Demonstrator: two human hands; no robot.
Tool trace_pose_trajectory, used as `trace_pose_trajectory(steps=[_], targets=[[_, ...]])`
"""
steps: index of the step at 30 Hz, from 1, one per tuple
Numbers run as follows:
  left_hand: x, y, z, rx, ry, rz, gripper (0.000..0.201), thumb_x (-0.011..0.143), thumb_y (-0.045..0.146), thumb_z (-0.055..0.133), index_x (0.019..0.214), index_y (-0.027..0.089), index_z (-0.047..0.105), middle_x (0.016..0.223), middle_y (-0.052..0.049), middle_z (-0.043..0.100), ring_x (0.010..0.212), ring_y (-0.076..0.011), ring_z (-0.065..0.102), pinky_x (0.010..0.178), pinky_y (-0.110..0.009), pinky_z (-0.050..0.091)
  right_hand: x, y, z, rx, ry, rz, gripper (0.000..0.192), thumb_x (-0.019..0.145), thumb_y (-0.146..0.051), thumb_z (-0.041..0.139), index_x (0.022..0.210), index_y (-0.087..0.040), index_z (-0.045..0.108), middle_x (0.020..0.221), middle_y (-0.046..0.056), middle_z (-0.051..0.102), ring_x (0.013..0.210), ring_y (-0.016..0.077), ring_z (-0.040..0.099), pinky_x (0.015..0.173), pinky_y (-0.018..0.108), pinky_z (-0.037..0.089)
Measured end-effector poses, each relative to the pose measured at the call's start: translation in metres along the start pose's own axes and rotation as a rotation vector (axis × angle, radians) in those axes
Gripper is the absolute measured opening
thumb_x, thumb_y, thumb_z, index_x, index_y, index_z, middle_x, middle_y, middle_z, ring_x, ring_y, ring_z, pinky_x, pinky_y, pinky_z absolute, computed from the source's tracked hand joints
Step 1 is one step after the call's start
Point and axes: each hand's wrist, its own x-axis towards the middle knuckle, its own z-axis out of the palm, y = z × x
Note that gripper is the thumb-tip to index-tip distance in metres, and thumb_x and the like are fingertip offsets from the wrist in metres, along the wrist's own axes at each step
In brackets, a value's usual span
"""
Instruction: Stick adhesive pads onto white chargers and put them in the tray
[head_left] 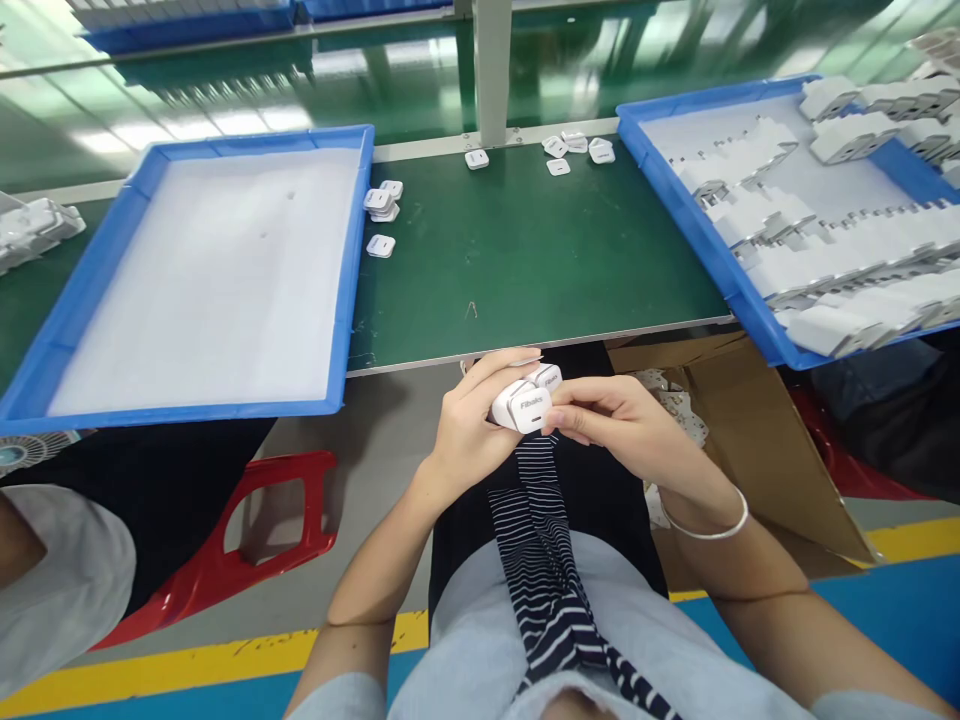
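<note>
My left hand [472,415] is closed around two white charger housings just past the green bench's front edge. The nearer charger [525,406] shows an end face with grey lettering and a small dark slot, and this face looks slightly askew on the body. Behind it the second charger [549,377] shows similar lettering and is partly covered by fingers. My right hand [619,415] pinches the right edge of the nearer charger's end cover between thumb and fingers; the exact contact is partly hidden. Loose white end covers [381,246] lie on the bench beside the left tray.
On the left is a blue tray [352,280] with a white liner. A blue tray [679,215] at right holds rows of white charger housings. More covers [558,167] lie near the metal post [493,75]. A cardboard box [772,450] and red stool [300,500] stand below.
</note>
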Motion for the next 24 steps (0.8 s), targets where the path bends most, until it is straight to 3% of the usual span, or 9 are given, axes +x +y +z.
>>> trace_pose_trajectory(steps=[24], targets=[[-0.0081,-0.0029,0.0002,-0.013,-0.043,-0.014,0.035,0.083,0.012,0.076,0.117,0.019,0.071,0.122,-0.01,0.074,0.113,-0.0207,0.073,0.095,-0.033,0.064,0.0041,0.0001,-0.0072,-0.081,-0.122,0.088,0.029,0.095,-0.032,0.063,0.07,-0.016,0.062,0.059,-0.005,0.045,0.055,0.0082,0.038,0.053,0.027,0.025]])
